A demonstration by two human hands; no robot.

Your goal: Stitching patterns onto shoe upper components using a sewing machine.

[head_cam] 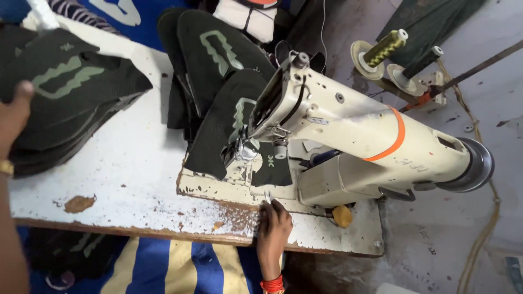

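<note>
Left hand [12,117] at the frame's left edge, thumb pressed on stacked black fabric pieces [65,92] on the white table [125,179]. Right hand [273,226], grip closed, pinching small metal snips [267,197] beside the sewing machine [348,136].

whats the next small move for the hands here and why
Probably lift the top black fabric piece off the stack with the left hand: that hand already rests on the stack's edge, while the right hand sits at the table edge below the sewing machine.
</note>
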